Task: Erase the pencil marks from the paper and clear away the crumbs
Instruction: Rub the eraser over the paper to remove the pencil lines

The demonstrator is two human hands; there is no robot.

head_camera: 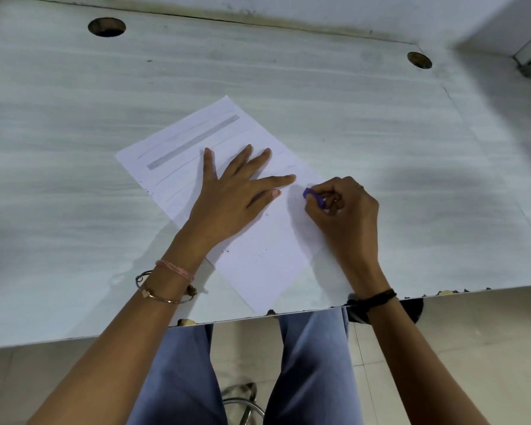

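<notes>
A white sheet of paper (258,259) lies at a slant on the pale table (74,179). Its far half carries a thick grey pencil band (193,142) and several thin pencil lines. Small dark eraser crumbs (265,214) dot the near half. My left hand (233,191) lies flat on the middle of the sheet, fingers spread, pressing it down. My right hand (347,210) grips a purple eraser (312,196) with its tip against the paper near the right edge.
Two round cable holes (106,27) (419,60) sit near the table's far edge. The chipped front edge (288,312) runs just past the paper's near corner. A wall bracket (528,68) is at the far right. My knees and a stool base are below the table.
</notes>
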